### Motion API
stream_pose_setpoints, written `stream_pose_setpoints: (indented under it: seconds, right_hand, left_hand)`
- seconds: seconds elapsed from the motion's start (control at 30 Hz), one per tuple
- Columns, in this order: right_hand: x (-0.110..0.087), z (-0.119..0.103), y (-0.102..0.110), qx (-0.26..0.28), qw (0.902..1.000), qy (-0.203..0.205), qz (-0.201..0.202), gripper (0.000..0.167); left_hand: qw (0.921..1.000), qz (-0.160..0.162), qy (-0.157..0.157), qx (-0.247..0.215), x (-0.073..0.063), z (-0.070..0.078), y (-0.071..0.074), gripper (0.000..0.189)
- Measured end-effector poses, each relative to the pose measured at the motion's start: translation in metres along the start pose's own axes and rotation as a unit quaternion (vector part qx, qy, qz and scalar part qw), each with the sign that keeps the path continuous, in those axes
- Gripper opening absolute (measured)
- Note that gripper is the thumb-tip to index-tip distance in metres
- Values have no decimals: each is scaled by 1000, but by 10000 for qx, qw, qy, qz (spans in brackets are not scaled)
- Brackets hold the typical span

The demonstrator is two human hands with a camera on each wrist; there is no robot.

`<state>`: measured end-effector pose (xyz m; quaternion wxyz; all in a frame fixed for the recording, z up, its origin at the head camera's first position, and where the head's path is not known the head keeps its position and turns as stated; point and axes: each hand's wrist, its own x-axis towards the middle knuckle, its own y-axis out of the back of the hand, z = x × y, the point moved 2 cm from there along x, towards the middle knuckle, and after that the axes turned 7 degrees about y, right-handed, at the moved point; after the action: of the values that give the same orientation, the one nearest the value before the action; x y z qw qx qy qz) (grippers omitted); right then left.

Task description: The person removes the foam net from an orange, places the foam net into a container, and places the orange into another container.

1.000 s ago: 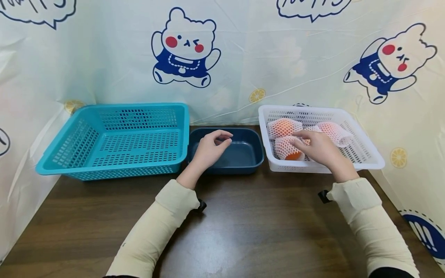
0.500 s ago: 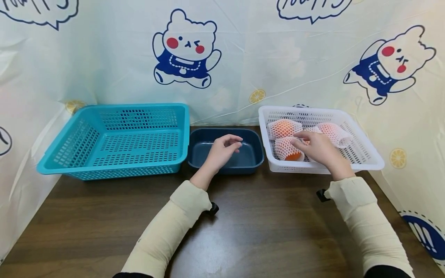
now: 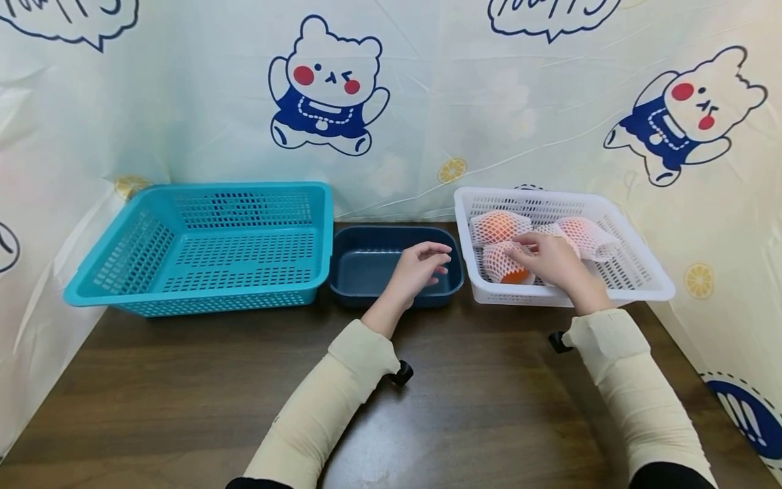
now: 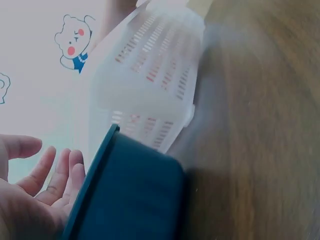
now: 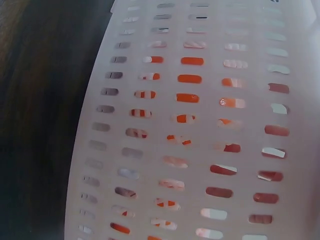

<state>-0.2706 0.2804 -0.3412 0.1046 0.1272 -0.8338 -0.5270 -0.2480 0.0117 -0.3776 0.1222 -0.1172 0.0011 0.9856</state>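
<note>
My left hand (image 3: 417, 272) hovers over the right part of a dark blue basin (image 3: 360, 299), its fingers loosely bent and nothing between them. In the left wrist view the same hand (image 4: 37, 192) shows spread fingers beside the basin's wall (image 4: 135, 190). My right hand (image 3: 552, 261) reaches into a white basket (image 3: 641, 272), over several round orange fruits in white foam nets. One netted fruit (image 3: 504, 263) lies near the thumb, another (image 3: 499, 226) behind it, and a third (image 3: 586, 238) to the right. Whether the right fingers grip a fruit under the palm is hidden.
A large turquoise basket (image 3: 201, 299) stands left of the basin, against the printed cloth backdrop (image 3: 415, 102). All three containers sit along the back of the brown wooden table (image 3: 464, 407). The white basket's slotted wall (image 5: 200, 120) fills most of the right wrist view.
My left hand has moved to the right across the basin, its fingers opening slightly. The right hand has shifted a little left within the white basket, showing more foam net behind it.
</note>
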Motion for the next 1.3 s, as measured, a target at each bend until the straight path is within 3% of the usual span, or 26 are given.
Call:
stream_pose_setpoints:
  seconds: [0.43, 0.7, 0.87, 1.1, 1.3]
  right_hand:
    - [12, -5, -5, -4, 9981, -322, -520, 81]
    - [19, -5, -10, -145, 9968, -300, -726, 87]
    - [20, -5, -14, -157, 9947, -488, -892, 90]
    - [22, -4, -18, -138, 9935, -567, -974, 89]
    - [22, -4, -19, -268, 9945, -401, -935, 84]
  left_hand:
    - [9977, -398, 325, -446, 4, 0, -22, 39]
    - [9949, -258, 408, -888, 5, 2, -35, 53]
    - [9933, -216, 379, -1074, 4, 4, -41, 61]
    - [9913, -238, 423, -1221, 4, 2, -43, 63]
    - [9906, -278, 511, -1240, 3, 1, -44, 63]
